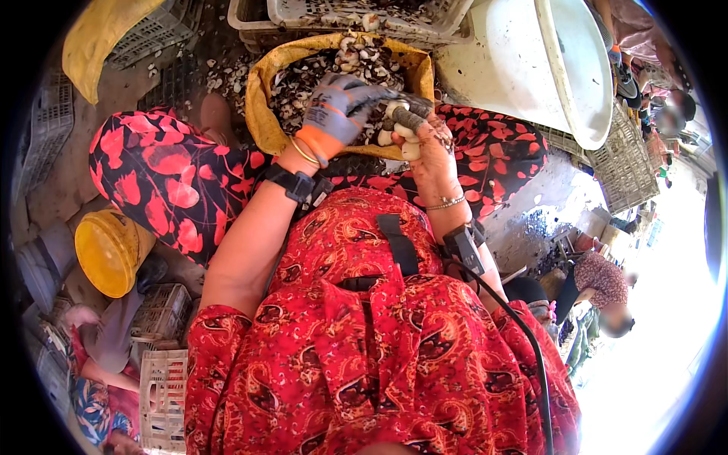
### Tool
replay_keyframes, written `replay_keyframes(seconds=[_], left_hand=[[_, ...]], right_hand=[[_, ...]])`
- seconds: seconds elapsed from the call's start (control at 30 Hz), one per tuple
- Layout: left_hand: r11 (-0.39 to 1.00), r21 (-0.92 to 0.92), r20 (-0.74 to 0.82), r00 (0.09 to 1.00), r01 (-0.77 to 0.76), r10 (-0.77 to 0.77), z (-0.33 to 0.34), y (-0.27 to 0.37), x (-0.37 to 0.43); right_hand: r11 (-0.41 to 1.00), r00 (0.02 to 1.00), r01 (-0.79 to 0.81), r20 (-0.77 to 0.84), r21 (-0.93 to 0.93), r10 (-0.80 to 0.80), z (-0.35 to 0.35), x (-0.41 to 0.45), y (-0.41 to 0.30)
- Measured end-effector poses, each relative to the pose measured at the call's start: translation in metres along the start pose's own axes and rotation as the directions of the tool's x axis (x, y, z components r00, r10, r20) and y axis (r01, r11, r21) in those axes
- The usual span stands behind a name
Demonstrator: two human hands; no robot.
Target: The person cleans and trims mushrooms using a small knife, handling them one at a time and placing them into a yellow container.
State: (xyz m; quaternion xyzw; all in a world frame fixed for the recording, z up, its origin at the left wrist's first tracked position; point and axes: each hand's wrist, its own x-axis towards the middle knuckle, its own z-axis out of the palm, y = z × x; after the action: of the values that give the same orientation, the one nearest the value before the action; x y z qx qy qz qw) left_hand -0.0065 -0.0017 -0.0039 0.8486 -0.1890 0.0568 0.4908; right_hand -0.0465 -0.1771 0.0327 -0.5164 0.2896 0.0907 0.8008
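Note:
My left hand [335, 111], in a grey and orange work glove, reaches across a yellow sack [259, 108] with its rim folded open. Its dark fingertips meet my right hand [429, 142], which is bare at the palm and has pale covers and dark wrapping on its curled fingers. Something dark lies where the hands meet; whether it is a held piece or a stained finger, I cannot tell. Inside the sack are many small white and dark-brown pieces [290, 88], their kind unclear. Dark bits stick to my right hand. Both hands are over the sack's right part.
Pale plastic crates [250, 25] with similar scraps stand beyond the sack, a large white tub [489, 74] at upper right. A yellow bucket [102, 250] and more crates [165, 364] are at left. Other people [603, 278] are at both sides. A black cable [532, 335] runs beside my right arm.

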Motion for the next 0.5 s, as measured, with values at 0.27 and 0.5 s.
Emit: replay_keyframes(seconds=[0.27,0.5], left_hand=[[0.987,0.036,-0.030,0.987,-0.157,0.158,-0.004,0.009,0.001],[0.970,-0.242,-0.070,0.996,0.029,-0.047,-0.012,0.004,0.005]], right_hand=[[0.989,0.994,0.073,0.095,-0.126,-0.062,0.014,-0.008,-0.017],[0.953,0.991,0.009,0.124,0.303,-0.049,-0.005,-0.003,-0.002]])
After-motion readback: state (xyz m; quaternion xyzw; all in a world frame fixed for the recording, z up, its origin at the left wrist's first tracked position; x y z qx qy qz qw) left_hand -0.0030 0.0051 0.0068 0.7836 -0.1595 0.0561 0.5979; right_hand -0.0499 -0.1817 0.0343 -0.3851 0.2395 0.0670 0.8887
